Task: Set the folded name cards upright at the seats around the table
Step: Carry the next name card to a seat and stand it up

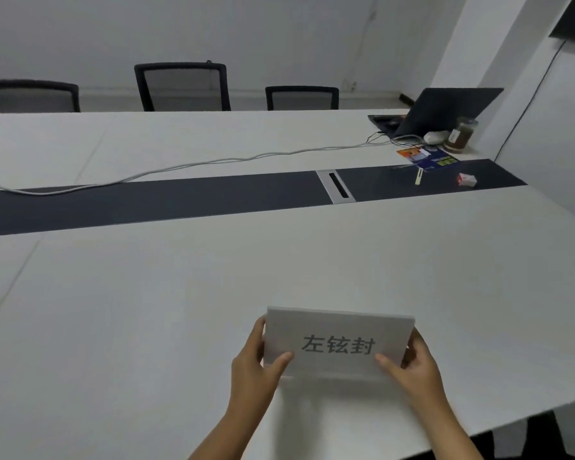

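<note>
Close by the near edge of the bench (146, 310), both hands, the left hand (254, 363) and right hand (412, 366), pinch the ends of a folded name card (339, 340), not yet visibly released, and no other cards stand by the far chairs (181, 86), so I'd judge most seats remain.

The white name card (339, 343) is showing three grey printed characters, 左铉封; no other text is reading clearly.
</note>
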The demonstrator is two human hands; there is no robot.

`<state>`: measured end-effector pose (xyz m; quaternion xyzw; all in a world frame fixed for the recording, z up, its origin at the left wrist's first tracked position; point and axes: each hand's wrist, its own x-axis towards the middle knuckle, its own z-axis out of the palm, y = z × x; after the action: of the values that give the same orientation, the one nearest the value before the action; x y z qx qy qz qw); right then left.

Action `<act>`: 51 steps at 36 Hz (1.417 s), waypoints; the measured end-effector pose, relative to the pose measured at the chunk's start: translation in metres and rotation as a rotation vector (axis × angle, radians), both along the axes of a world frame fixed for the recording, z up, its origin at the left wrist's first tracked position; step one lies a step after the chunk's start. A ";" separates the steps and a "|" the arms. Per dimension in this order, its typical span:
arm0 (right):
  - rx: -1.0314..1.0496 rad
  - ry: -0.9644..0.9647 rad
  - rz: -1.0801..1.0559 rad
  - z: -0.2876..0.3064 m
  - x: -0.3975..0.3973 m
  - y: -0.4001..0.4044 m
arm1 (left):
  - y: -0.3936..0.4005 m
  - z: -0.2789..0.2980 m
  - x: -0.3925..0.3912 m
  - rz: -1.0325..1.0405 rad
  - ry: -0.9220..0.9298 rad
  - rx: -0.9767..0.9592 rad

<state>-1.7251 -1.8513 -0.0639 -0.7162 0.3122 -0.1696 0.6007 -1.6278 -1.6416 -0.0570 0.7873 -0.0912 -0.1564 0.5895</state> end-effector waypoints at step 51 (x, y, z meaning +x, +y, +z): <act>-0.355 -0.079 0.428 0.020 0.157 0.154 | 0.140 0.015 0.081 0.531 -0.254 0.140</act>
<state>-1.5686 -1.6972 -0.0441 -0.8528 0.0954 -0.1189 0.4996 -1.5468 -1.5018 -0.0422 0.8356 0.0557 0.0971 0.5378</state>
